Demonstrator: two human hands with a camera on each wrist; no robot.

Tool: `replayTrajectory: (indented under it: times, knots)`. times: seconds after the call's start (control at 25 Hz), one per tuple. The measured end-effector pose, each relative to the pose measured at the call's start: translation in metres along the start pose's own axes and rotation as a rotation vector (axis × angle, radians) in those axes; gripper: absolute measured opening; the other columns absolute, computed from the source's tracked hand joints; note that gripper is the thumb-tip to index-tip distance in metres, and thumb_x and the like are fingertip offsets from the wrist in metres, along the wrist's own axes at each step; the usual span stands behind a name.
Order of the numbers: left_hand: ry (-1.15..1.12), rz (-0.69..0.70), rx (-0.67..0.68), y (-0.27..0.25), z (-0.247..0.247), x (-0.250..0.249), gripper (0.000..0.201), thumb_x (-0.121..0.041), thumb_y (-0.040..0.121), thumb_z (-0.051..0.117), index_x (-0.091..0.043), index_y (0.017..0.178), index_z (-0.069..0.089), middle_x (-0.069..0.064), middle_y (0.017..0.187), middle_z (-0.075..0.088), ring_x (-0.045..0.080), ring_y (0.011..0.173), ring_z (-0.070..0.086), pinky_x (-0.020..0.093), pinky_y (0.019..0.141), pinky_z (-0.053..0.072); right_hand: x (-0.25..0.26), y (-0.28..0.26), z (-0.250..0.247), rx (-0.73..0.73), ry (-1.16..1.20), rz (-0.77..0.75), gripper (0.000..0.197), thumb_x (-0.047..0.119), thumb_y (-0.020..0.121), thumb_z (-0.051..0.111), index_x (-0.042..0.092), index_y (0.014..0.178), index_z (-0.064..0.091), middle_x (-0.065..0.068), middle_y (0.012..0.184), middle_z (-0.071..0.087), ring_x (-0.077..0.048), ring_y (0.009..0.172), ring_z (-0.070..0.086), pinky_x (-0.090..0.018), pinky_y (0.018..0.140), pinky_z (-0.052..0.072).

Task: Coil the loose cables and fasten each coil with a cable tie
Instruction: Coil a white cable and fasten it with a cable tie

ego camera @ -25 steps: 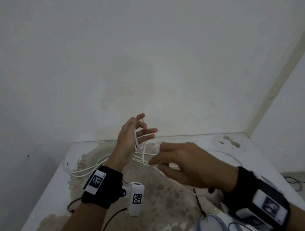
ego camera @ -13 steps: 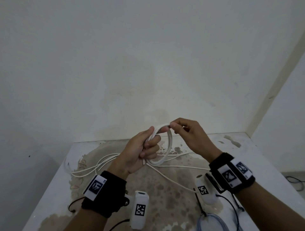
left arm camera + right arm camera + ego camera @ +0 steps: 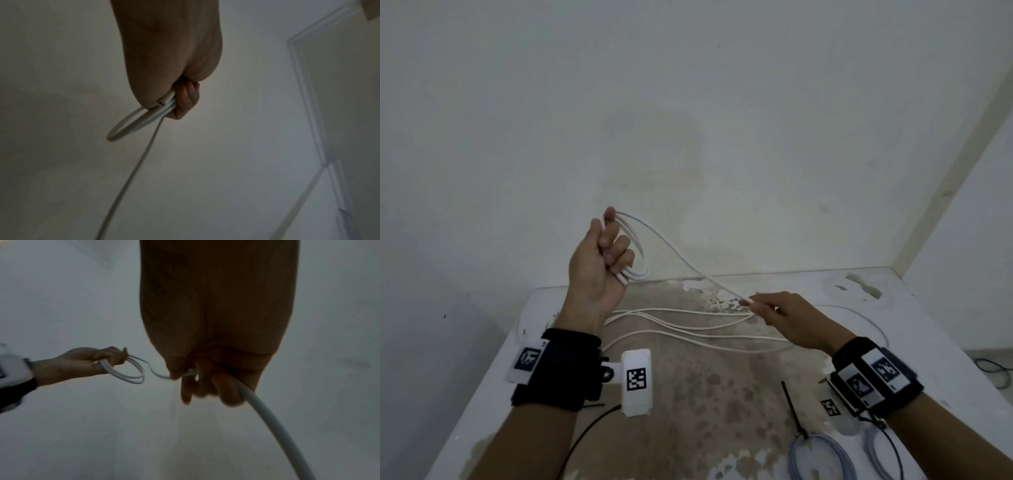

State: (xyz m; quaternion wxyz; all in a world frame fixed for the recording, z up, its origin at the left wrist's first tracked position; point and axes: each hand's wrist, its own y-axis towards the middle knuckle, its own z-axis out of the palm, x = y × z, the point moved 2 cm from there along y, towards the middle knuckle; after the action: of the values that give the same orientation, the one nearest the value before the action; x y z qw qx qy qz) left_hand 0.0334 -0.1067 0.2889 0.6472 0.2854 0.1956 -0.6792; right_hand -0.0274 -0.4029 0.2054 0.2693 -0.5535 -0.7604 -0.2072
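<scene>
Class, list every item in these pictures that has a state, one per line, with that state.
white cable: partly coiled, rest loose on table
left hand: grips the coil
right hand: pinches the cable's free run
blue-grey cable: coiled, black tie on it

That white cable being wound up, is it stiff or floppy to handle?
Probably floppy: the white cable sags in a curve between the left hand and the right hand. It looks springy too, since its loops stay rounded. Likely light, held by just the fingers.

A thin white cable (image 3: 688,329) is lying in loops across the stained white counter (image 3: 688,394). Nearer the person, a coiled pale blue cable (image 3: 822,459) is sitting right of centre, a black cable tie (image 3: 794,411) touching it.
</scene>
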Motion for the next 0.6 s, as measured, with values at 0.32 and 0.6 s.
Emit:
replayTrajectory:
  times: [0.32, 0.6]
  knots:
    - [0.570, -0.144, 0.049, -0.034, 0.016, 0.056, 0.031, -0.021, 0.107, 0.029, -0.002, 0.108, 0.053, 0.002, 0.065, 0.052, 0.012, 0.060, 0.068, 0.020, 0.055, 0.055, 0.131, -0.023, -0.019, 0.107, -0.352, -0.551, 0.022, 0.030, 0.098, 0.055, 0.033, 0.111, 0.073, 0.012, 0.093, 0.063, -0.001, 0.074, 0.054, -0.025, 0.064, 0.045]
    - [0.585, -0.421, 0.277, -0.065, 0.028, 0.058, 0.038, -0.033, 0.098, 0.040, -0.004, 0.114, 0.060, 0.005, 0.063, 0.057, 0.011, 0.034, 0.044, 0.022, 0.038, 0.027, 0.120, 0.015, -0.055, -0.252, 0.056, -0.406, 0.007, 0.023, 0.094, 0.069, 0.019, 0.095, 0.074, 0.025, 0.072, 0.064, -0.007, 0.054, 0.050, -0.010, 0.055, 0.034]
